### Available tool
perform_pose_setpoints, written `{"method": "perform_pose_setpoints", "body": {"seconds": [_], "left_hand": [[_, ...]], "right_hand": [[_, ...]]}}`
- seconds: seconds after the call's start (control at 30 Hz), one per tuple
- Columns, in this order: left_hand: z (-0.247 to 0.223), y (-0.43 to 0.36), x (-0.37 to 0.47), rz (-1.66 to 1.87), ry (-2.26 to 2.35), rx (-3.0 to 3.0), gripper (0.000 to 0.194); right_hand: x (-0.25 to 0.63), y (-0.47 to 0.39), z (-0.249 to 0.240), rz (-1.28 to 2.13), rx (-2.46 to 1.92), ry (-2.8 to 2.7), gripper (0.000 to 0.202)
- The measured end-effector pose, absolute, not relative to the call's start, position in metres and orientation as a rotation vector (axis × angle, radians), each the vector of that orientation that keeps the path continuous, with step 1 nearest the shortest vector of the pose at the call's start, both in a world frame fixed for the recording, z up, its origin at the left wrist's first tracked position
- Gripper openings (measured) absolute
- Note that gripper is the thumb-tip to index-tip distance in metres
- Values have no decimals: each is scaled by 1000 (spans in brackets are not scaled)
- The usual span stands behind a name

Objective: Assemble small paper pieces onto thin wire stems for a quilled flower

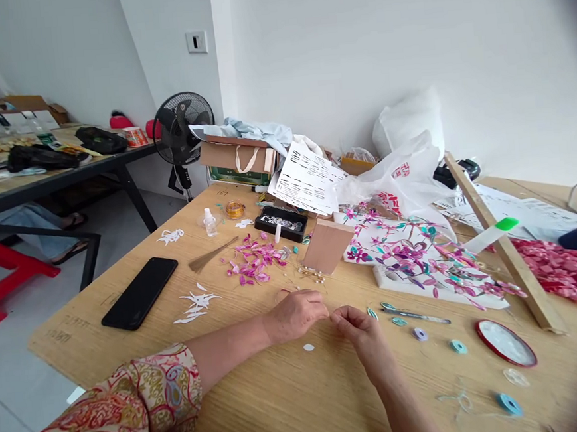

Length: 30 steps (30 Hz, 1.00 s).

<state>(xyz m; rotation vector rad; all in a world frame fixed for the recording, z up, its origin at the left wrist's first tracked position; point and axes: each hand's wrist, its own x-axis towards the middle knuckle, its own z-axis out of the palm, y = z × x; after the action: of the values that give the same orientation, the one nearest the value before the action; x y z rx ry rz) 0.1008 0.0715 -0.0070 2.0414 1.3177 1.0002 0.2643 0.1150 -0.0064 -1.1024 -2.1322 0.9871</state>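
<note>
Over the middle of the wooden table point(253, 405), my left hand point(299, 315) and my right hand point(360, 330) meet almost fingertip to fingertip. Both are closed in a pinch. What lies between the fingers is too small to make out. A small white oval piece point(309, 347) rests on the wood just below them. Beyond my left hand lie pink petals point(256, 258) in a loose pile and a cluster of pearl-tipped stems point(313, 275). Right of my right hand are a teal-edged leaf point(372, 313), tweezers point(421, 316) and a lilac thread spool point(420, 334).
A black phone point(141, 293) and white cut-outs point(195, 304) lie to the left. Finished pink flower sprays point(421, 252) spread at the right, beside a wooden bar point(508, 245) and a red-rimmed round dish point(505, 343). A black tray point(282, 222) and dropper bottle point(210, 222) stand farther back.
</note>
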Motion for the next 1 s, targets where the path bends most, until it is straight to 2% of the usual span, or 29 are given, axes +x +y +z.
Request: {"method": "perform_pose_setpoints", "body": {"seconds": [0.1,0.23,0.43,0.73,0.87,1.0], "left_hand": [[-10,76,100,1111,1277,1531,14],[-15,80,95,1030,970,831,21],[-15,80,90,879,728,650,24],[-14,78,95,896,835,790,22],[-8,74,99,1038,1160,1434,10],[-6,70,102,1030,1316,1944,19]], "right_hand": [[273,120,0,883,-1055,-2130,22],[281,121,12,413,-804,-2298,24],[273,114,15,199,-625,-2452,18],[269,113,18,393,-626,-2461,14],[266,111,9,587,-832,-2402,17],[266,113,2,647,-961,-2363,21]]}}
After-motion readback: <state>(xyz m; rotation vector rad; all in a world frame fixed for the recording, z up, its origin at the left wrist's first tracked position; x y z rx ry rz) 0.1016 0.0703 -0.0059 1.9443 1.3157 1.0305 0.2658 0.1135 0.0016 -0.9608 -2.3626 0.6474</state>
